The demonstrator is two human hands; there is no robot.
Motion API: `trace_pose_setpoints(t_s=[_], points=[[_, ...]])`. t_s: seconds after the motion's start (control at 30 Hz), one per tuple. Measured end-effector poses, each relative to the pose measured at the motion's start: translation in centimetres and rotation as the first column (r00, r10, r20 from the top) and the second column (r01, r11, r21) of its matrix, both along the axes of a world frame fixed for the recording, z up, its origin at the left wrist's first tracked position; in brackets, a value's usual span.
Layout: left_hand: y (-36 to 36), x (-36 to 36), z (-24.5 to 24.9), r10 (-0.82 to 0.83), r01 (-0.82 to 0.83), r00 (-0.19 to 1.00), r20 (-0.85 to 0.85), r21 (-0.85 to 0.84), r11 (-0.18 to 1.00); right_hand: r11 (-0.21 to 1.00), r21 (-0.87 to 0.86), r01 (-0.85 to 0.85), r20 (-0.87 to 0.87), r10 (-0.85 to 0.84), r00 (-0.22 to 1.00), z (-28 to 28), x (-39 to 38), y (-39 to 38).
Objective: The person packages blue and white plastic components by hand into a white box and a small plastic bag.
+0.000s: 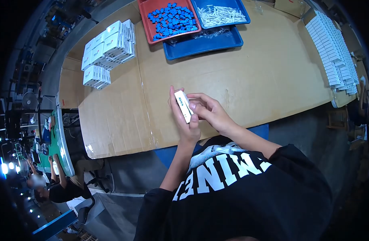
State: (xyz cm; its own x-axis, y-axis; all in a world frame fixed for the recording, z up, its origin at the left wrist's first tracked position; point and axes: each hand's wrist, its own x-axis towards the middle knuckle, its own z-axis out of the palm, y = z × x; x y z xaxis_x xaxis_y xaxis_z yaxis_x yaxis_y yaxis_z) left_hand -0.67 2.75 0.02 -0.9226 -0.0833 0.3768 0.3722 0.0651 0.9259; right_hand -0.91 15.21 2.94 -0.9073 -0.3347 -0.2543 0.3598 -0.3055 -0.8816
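Hands meet close in front of my chest, above the near edge of the brown cardboard-covered table [252,80], and between them is the small white rectangular box [183,105] with blue lettering along its side. Its long axis runs near to far, with the far end tipped a little to the left. My left hand [185,122] carries it: the palm is behind and under the box, the fingers curl up its left side, and one fingertip shows past the far end. My right hand [210,112] comes in from the right, half closed, its fingertips pressed on the box's right face and near corner. So the box is touching both hands, with the left under it and the right beside it. I cannot tell whether any flap is open.

Everything else sits well apart from my hands. On the far side are a red plastic tray [143,20] of small blue parts [171,19] and a blue plastic tray [240,8] of white parts [222,15]. Stacks of white cartons [108,44] stand far left, and rows of white cartons [333,52] line the right edge.
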Motion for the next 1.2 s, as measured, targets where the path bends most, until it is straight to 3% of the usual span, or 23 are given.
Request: trace_pose_setpoints(t_s=[0.13, 0.2, 0.4, 0.8, 0.9, 1.03, 1.13, 1.2], points=[[0.3, 0.0, 0.2, 0.097, -0.097, 0.995, 0.002, -0.055, 0.994, 0.997, -0.081, 0.017, -0.036, -0.02, 0.999, -0.4, 0.3, -0.8], [0.5, -0.2, -0.2, 0.136, -0.142, 0.986, -0.095, -0.06, 0.988, 0.996, -0.061, 0.068, -0.094, -0.074, 0.993, -0.7, 0.5, -1.2], [0.5, -0.6, -1.4, 0.22, -0.221, 0.975, -0.022, -0.064, 0.973, 0.99, 0.013, 0.139, -0.16, -0.136, 0.978, -0.4, 1.5, -2.0], [0.7, 0.1, -1.9, 0.193, -0.184, 0.979, -0.068, 0.122, 0.975, 0.967, 0.131, 0.219, -0.419, -0.146, 0.896, -1.0, 2.5, -2.2], [0.4, 0.4, -1.9, 0.18, -0.171, 0.983, -0.034, 0.188, 0.967, 0.969, 0.141, 0.203, -0.423, -0.126, 0.897, -1.2, 2.7, -2.2], [0.3, 0.6, -1.7, 0.151, -0.145, 0.988, -0.027, 0.156, 0.977, 0.974, 0.118, 0.195, -0.416, -0.129, 0.9, -0.5, 2.6, -2.4], [0.1, 0.0, -1.4, 0.185, -0.185, 0.983, 0.005, 0.083, 0.979, 0.976, 0.172, 0.131, -0.27, -0.081, 0.959, -0.1, 1.6, -2.2], [-0.2, -0.3, -1.0, 0.123, -0.125, 0.99, -0.067, -0.03, 0.992, 0.989, 0.117, 0.092, -0.177, -0.071, 0.982, -0.8, 0.7, -1.4]])
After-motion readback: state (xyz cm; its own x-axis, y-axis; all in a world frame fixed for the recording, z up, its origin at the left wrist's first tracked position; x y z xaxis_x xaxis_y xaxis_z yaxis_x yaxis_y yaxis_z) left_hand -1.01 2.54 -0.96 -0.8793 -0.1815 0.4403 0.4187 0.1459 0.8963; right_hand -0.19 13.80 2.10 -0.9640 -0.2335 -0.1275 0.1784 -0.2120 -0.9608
